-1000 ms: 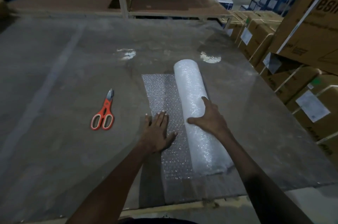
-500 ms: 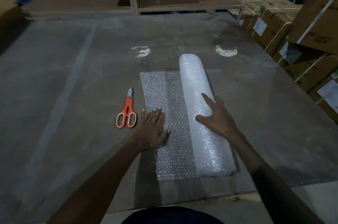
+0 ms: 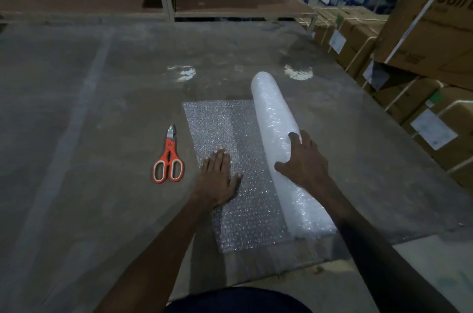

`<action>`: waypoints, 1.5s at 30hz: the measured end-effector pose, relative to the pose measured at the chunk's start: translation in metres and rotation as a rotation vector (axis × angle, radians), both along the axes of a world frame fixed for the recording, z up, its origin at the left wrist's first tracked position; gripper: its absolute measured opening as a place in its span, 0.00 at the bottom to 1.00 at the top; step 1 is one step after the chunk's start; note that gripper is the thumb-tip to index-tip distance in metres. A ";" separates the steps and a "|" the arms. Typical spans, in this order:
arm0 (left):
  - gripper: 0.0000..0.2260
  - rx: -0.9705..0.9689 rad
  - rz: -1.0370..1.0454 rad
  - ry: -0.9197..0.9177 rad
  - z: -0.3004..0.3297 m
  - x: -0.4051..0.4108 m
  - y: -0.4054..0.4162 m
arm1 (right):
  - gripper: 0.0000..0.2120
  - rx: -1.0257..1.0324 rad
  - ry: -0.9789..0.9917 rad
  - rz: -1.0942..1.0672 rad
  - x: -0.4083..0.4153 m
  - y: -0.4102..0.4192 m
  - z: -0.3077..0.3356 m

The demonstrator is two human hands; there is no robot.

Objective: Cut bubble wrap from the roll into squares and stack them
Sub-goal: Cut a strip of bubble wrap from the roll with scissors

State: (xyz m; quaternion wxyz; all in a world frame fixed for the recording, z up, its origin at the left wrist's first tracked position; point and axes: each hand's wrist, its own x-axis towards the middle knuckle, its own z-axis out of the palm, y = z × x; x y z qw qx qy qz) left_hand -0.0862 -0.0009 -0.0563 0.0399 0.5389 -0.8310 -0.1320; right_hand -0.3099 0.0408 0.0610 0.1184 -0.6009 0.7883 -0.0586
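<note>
From the head view, our left hand [image 3: 218, 179] lies flat, fingers straight, pressing the unrolled sheet [image 3: 230, 159] onto the table [image 3: 89, 108]. Our right hand [image 3: 304, 161] is spread wide over the bubble wrap roll [image 3: 279, 133], fingers draped on its curve rather than gripping it. Against a second ago, the flat sheet left of the roll is clearly wider, so we judge the roll has been pushed rightward to pay out more wrap. The orange scissors [image 3: 169, 159] lie untouched just left of the sheet. No cut square or stack shows yet; the sheet looks nearly wide enough for a first cut.
</note>
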 end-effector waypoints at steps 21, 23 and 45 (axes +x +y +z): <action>0.35 -0.049 -0.024 0.019 -0.002 0.053 0.011 | 0.37 -0.078 0.072 0.029 -0.040 0.015 -0.001; 0.34 -0.044 -0.028 0.026 -0.002 0.054 0.010 | 0.34 -0.069 0.061 0.026 -0.041 0.013 0.000; 0.36 -0.177 0.294 0.071 0.012 0.127 0.030 | 0.29 -0.297 -0.054 0.251 0.044 -0.003 -0.017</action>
